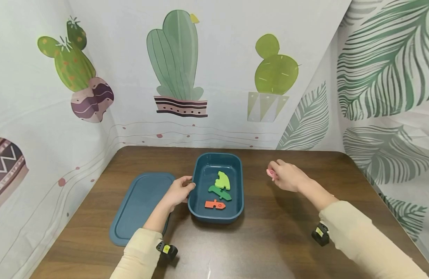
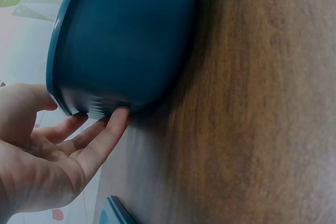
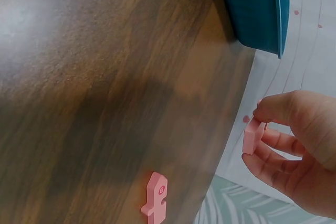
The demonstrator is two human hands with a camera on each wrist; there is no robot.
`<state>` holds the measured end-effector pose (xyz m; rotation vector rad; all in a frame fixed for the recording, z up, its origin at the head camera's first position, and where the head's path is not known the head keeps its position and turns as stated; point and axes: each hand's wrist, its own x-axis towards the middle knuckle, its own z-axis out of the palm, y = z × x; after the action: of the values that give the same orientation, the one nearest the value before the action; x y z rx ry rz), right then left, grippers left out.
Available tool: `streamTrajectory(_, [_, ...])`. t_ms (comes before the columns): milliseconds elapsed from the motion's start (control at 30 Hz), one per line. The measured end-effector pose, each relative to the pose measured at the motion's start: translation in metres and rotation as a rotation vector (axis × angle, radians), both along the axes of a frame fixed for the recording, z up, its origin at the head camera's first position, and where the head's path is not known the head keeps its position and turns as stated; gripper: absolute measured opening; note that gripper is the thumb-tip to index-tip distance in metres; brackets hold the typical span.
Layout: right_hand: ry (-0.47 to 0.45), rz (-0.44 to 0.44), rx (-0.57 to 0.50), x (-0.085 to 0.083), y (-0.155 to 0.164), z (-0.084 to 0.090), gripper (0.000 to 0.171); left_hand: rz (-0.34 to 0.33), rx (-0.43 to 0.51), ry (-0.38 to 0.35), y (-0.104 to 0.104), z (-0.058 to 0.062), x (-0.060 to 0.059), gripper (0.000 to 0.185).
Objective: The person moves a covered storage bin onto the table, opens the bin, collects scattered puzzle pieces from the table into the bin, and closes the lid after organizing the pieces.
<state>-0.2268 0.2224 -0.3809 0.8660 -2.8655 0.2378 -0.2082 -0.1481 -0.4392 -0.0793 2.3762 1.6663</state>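
Note:
A deep blue plastic box (image 1: 217,221) stands uncovered on the table. My left hand (image 1: 179,190) holds it by its left side, thumb at the rim and fingers against the outer wall (image 2: 131,40). Inside lie a light-green notched piece (image 1: 223,181), a green one (image 1: 221,193) and an orange pointed one (image 1: 215,204). Right of the box, my right hand (image 1: 287,176) pinches a small pink notched piece (image 3: 254,135) between thumb and fingers, above the table. Another pink piece (image 3: 156,198), pointed and notched, lies on the table in the right wrist view; the head view does not show it.
A flat blue lid (image 1: 139,209) lies on the brown wooden table (image 1: 266,240), left of the box and partly behind my left forearm. White cloth (image 1: 228,77) printed with cacti and leaves hangs behind the table and at its sides.

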Motion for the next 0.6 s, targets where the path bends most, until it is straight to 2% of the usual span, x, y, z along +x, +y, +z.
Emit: streamTrajectory(600, [0.033,0.031,0.016,-0.009,-0.02,0.002,0.028,-0.006,0.017,0.001,0.0,-0.002,-0.001,0.043])
